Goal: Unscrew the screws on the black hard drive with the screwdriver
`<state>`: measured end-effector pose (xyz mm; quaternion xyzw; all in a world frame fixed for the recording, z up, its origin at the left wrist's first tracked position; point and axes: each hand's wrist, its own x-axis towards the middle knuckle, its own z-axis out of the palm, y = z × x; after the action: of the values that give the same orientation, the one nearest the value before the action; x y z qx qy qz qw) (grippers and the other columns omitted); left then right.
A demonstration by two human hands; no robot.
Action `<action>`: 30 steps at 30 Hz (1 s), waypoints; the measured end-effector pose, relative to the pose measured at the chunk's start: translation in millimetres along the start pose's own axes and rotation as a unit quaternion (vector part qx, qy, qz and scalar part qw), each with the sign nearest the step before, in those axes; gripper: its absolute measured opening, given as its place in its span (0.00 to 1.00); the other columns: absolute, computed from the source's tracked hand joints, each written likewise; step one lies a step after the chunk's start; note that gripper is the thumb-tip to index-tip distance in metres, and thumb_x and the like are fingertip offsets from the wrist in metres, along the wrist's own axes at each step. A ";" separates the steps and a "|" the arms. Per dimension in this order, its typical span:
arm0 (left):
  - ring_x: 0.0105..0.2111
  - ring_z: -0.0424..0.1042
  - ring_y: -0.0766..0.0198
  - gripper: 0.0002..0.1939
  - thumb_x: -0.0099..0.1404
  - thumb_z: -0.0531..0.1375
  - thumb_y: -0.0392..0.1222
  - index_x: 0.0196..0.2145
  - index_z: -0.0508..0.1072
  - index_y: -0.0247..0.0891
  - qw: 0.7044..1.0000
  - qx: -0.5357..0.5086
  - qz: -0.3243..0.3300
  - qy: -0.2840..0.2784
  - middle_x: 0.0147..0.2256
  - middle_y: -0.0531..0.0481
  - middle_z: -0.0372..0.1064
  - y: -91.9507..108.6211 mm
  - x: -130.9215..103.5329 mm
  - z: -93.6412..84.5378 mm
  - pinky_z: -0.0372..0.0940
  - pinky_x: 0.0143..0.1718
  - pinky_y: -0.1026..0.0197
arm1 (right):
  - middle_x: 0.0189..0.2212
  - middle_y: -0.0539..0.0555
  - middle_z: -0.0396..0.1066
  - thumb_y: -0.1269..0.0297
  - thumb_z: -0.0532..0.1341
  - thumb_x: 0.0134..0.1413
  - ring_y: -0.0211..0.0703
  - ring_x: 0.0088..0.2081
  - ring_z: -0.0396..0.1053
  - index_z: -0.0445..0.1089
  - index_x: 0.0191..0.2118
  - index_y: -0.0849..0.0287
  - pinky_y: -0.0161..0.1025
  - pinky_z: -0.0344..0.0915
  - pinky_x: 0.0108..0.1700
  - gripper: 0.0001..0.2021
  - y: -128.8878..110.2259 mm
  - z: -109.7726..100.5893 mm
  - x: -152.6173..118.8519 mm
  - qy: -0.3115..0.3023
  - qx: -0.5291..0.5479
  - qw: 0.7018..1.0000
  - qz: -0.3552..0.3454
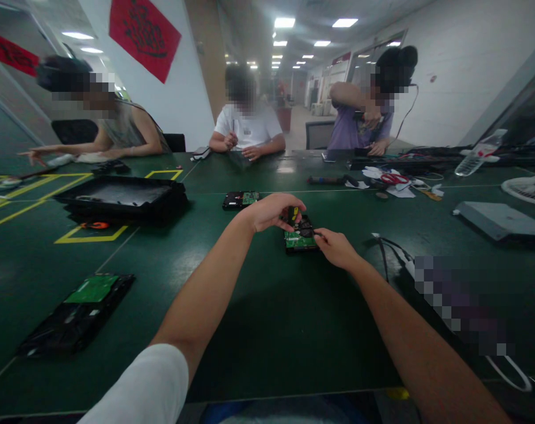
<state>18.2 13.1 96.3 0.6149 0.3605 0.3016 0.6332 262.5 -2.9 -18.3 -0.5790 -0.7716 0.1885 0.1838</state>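
Note:
A hard drive (300,240) with a green circuit board lies on the green table in front of me. Over its far part, my left hand (274,212) reaches in from the left, fingers closed around a black-and-yellow screwdriver handle (293,215) that stands upright; its tip is hidden. My right hand (336,246) is at the drive's right edge, thumb and finger pinched together. A thin dark piece seems to lie between them, too small to name. Just beyond my left wrist sits a second hard drive (240,199).
On the left are a black tray (121,197), an orange-and-black tool (95,225) and a black device with a green board (79,312). To the right lie a cabled power strip (409,268), a grey box (501,221) and a plastic bottle (480,154). Three people sit across the table.

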 end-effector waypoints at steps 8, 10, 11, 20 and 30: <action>0.36 0.76 0.57 0.10 0.65 0.61 0.45 0.36 0.73 0.34 0.999 -0.050 -0.013 0.009 0.34 0.39 0.76 -3.6 4.5 1.1 0.74 0.39 0.53 | 0.40 0.55 0.79 0.61 0.50 0.72 0.46 0.42 0.75 0.72 0.59 0.59 0.38 0.63 0.44 0.20 4.2 2.7 1.3 0.000 0.003 1.000 -0.003; 0.36 0.75 0.58 0.09 0.64 0.61 0.44 0.35 0.74 0.34 0.999 -0.035 0.000 0.008 0.35 0.40 0.75 -3.7 3.9 -0.6 0.74 0.38 0.54 | 0.41 0.55 0.79 0.61 0.50 0.72 0.46 0.42 0.75 0.72 0.58 0.58 0.38 0.64 0.44 0.19 5.0 3.3 1.4 0.002 0.009 1.000 -0.003; 0.36 0.74 0.59 0.09 0.64 0.61 0.43 0.35 0.75 0.34 1.000 -0.022 0.006 0.009 0.36 0.41 0.74 -3.4 3.4 -1.2 0.74 0.37 0.55 | 0.41 0.55 0.79 0.61 0.50 0.71 0.46 0.41 0.74 0.72 0.59 0.58 0.38 0.64 0.44 0.19 5.4 3.5 1.5 0.001 0.011 1.000 -0.004; 0.39 0.71 0.58 0.11 0.63 0.60 0.44 0.34 0.80 0.34 0.999 0.036 0.032 -0.001 0.41 0.41 0.71 -0.6 0.2 -2.9 0.74 0.34 0.58 | 0.41 0.55 0.78 0.63 0.52 0.70 0.44 0.39 0.73 0.70 0.60 0.59 0.37 0.62 0.41 0.20 7.4 2.8 2.3 -0.006 0.012 1.000 -0.001; 0.41 0.71 0.57 0.13 0.63 0.62 0.46 0.37 0.79 0.33 0.999 0.032 0.037 -0.009 0.40 0.40 0.72 -3.0 0.2 -7.3 0.74 0.38 0.54 | 0.37 0.55 0.78 0.64 0.52 0.69 0.44 0.36 0.73 0.71 0.60 0.62 0.37 0.62 0.39 0.20 6.9 2.2 1.6 0.001 0.020 1.000 -0.014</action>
<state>12.1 17.2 93.4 0.6503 0.3409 0.3079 0.6051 266.7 0.3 -23.6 -0.5650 -0.7753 0.2005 0.1987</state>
